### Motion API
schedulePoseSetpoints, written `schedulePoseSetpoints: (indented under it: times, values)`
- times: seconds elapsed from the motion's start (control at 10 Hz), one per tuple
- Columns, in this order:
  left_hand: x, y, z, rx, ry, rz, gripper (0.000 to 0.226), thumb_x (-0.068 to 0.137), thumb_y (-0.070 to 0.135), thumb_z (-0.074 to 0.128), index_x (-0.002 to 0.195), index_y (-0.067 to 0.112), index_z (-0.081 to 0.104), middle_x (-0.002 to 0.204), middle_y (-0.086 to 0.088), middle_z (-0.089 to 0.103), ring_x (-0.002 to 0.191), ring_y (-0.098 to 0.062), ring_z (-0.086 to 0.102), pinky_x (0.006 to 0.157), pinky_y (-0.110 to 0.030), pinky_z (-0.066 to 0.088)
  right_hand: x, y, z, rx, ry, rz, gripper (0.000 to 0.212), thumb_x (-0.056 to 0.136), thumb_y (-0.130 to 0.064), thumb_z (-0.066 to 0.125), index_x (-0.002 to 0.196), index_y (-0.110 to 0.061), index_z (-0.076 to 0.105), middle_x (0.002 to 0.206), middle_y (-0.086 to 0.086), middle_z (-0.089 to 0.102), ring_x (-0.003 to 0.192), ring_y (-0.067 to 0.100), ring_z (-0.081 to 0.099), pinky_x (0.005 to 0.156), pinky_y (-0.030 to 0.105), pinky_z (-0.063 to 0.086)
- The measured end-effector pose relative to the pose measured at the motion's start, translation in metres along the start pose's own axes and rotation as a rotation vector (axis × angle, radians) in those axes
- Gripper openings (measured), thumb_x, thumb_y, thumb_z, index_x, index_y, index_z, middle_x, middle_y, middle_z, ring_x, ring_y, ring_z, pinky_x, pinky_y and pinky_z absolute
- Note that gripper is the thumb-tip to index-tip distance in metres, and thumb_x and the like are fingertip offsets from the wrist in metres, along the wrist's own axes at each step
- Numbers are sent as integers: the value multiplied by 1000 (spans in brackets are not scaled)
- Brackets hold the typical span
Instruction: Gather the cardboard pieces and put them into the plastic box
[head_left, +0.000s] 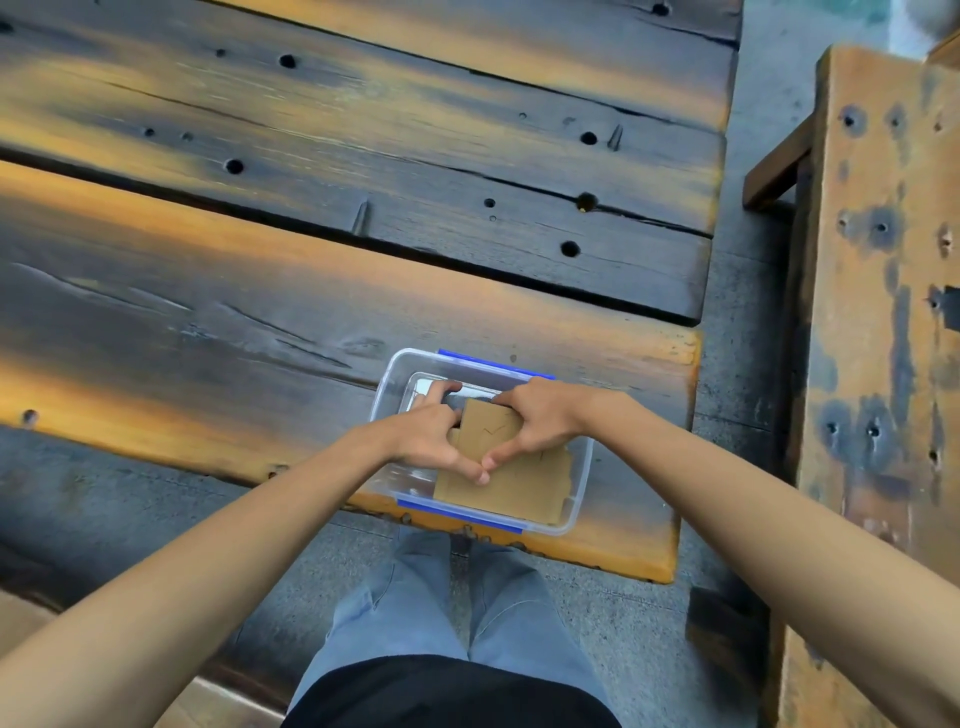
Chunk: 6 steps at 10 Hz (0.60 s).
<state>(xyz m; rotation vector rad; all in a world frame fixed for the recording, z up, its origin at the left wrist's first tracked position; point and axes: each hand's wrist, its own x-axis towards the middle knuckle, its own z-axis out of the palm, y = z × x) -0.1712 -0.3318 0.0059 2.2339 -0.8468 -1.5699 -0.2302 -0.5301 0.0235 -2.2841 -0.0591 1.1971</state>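
Note:
A clear plastic box (579, 499) with blue clips stands at the near right corner of the wooden table. Brown cardboard pieces (519, 486) lie stacked inside it, toward its right side. My left hand (428, 434) and my right hand (540, 415) are both inside the box, gripping the upper cardboard piece (491, 426) from the left and the right. The thumbs meet over the stack near the front. My fingers hide the far edge of the upper piece.
The table (260, 291) is made of dark, orange-edged planks with holes and gaps. A wooden bench (878, 312) stands to the right across a grey floor strip. My legs in blue jeans (447, 597) are below the table's near edge.

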Motion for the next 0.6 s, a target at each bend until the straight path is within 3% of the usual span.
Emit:
schedulePoseSetpoints:
  times: [0.2,0.3,0.4,0.5,0.6]
  values:
    - [0,-1,0,44,8,27,61,73,57,84,118,18,73,165,2,0,157,-25,6,123,-42,28,1,0,1,-122,-6,-33,78,74,-71,74,134,-24,57,120,1,69,103,20,64,91,36,56]
    - [0,0,1,61,11,29,47,73,58,83,106,26,71,166,2,-1,157,-26,6,124,-42,27,1,-1,1,-152,-9,-40,79,77,-70,72,136,-21,54,121,3,68,96,19,61,86,33,53]
    - [-5,6,-3,56,-12,24,32,73,58,82,87,40,60,166,3,1,156,-26,12,122,-41,29,-2,-3,0,-145,-18,-29,81,76,-72,71,137,-21,54,120,3,69,93,18,59,83,30,51]
    - [-10,10,-9,78,-17,-2,31,75,61,80,88,37,65,167,2,7,153,-28,18,119,-39,31,-7,-5,-3,-112,-35,-10,86,74,-76,69,139,-21,52,125,4,68,103,21,62,92,36,54]
    - [-18,19,-16,200,-37,-84,78,74,70,74,126,12,65,163,-5,18,149,-32,22,117,-42,34,-18,-10,-10,-90,-21,-14,100,75,-77,68,153,-23,36,144,4,58,123,24,58,106,42,49]
